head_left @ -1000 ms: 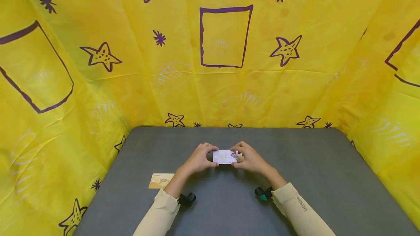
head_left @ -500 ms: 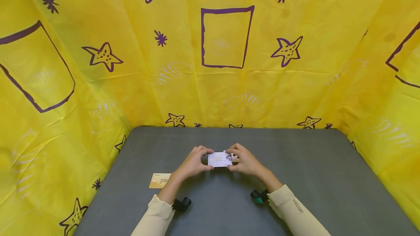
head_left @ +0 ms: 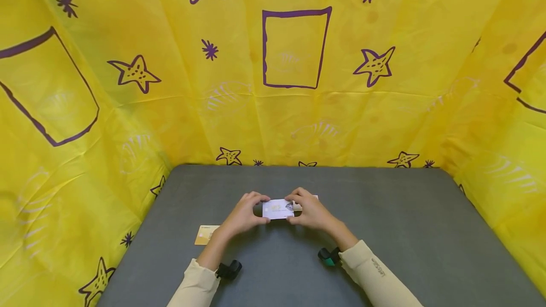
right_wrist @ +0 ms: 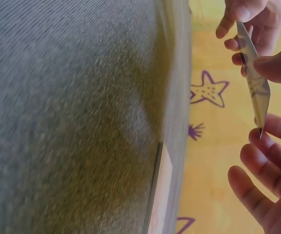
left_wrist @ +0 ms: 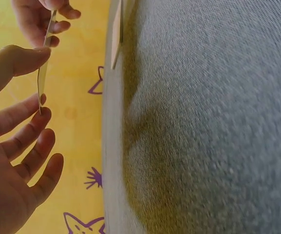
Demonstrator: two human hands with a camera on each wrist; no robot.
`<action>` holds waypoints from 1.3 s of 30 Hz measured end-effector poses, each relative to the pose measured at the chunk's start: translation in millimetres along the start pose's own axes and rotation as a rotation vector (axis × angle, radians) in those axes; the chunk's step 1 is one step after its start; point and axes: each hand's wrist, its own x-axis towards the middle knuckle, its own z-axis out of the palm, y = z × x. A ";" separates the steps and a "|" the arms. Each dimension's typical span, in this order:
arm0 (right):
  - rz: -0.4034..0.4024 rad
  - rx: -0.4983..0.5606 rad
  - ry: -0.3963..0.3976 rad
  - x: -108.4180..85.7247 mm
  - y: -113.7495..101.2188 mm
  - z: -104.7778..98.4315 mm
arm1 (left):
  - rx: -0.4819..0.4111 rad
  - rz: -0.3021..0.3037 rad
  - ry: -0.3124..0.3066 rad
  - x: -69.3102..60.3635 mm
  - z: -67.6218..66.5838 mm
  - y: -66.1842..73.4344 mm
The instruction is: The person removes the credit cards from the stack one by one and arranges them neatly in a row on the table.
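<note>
Yellow card (head_left: pixel 204 235): lies flat on the desk (head_left: pixel 273 274), partly hidden.
Left hand (head_left: pixel 243 214): fingers pinch the white card (head_left: pixel 276 209) at its left end.
White card: raised off the desk, between both hands.
Right hand (head_left: pixel 313 210): fingers pinch its right end.

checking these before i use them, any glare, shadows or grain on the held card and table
Head view: no strong glare, but the held card looks pale, its print hard to read, with a faint shadow on the table below; left wrist view: card almost edge-on, table grainy with a dark, yellow-tinted patch; right wrist view: similar grain and dark patch on the table.
</note>
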 end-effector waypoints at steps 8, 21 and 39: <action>-0.025 -0.030 -0.005 3.4 -3.8 7.5 | -0.016 -0.032 0.006 -6.3 -1.8 -6.1; -0.009 -0.020 -0.039 6.2 -13.5 19.8 | -0.031 -0.061 0.027 -16.5 -2.2 -16.7; -0.004 -0.035 -0.076 12.4 -25.3 32.5 | -0.024 -0.045 -0.008 -30.7 -11.0 -33.5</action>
